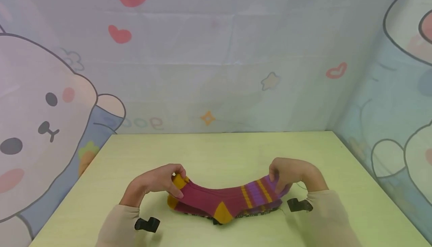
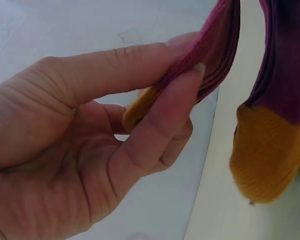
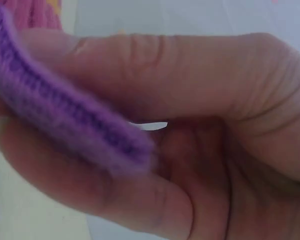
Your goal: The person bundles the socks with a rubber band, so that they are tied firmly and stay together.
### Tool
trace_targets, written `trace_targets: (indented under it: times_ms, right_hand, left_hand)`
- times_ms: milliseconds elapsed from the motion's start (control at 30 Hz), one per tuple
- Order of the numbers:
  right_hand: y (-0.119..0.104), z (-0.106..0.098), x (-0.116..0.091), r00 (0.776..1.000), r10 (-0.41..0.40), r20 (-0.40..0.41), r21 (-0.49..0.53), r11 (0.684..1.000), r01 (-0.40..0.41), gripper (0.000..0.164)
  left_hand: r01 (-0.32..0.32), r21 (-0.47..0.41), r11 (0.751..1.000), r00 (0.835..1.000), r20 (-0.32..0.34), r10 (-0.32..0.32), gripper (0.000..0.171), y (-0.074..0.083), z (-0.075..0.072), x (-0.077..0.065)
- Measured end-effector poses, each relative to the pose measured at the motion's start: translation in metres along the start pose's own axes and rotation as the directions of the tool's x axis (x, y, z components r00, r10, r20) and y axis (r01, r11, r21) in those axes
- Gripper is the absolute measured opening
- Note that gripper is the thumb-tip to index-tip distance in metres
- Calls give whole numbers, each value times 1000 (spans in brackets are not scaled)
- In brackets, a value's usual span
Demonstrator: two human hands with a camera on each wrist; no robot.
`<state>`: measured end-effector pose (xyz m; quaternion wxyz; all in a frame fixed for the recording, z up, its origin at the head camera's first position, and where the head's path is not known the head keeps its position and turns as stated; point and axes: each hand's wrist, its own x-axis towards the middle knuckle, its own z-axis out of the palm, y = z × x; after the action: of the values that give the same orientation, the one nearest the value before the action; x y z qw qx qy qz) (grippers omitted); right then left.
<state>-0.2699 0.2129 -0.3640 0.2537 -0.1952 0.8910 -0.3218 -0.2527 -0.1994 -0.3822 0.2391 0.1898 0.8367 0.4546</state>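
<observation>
Maroon sock (image 1: pixel 202 199) pinched at both ends, lower centre of head view

Second sock (image 1: pixel 172 202), below it, mostly covered: mustard toe and a purple edge show. Black-and-white patterned fabric (image 1: pixel 262 213) peeks out lowest; kind of item unclear. Sleeves (image 1: pixel 118 226) cut off by bottom edge. Right wrist view: purple cuff blurred, running out at left.

Left hand (image 1: pixel 161 180), left of centre: thumb and fingers nearly together, pinching the mustard toe end. Right hand (image 1: pixel 291 172), right of centre: thumb above, finger below, cuff pinched between. Sock sags between them over the pale table (image 1: pixel 222 157); mustard heel lowest.
</observation>
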Motion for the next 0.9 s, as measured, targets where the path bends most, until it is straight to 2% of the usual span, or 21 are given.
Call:
trace_targets:
  times_ms: [167,433,667,900]
  right_hand:
    - [-5,5,3,1000,9,-7,-29,1000,-9,27]
    - [-9,11,7,999,37,-13,-78,996,-38,26]
    - [-9,11,8,996,67,-52,-176,981,-75,27]
    - [-11,14,10,996,75,-41,-143,986,-80,26]
  left_hand:
    - [7,38,999,1000,-12,-6,41,-2,2,1]
    - [29,79,996,997,-67,-24,40,-4,3,2]
    - [33,59,998,998,-51,-30,39,-3,3,4]
    - [38,119,992,998,-58,-31,33,-7,3,4]
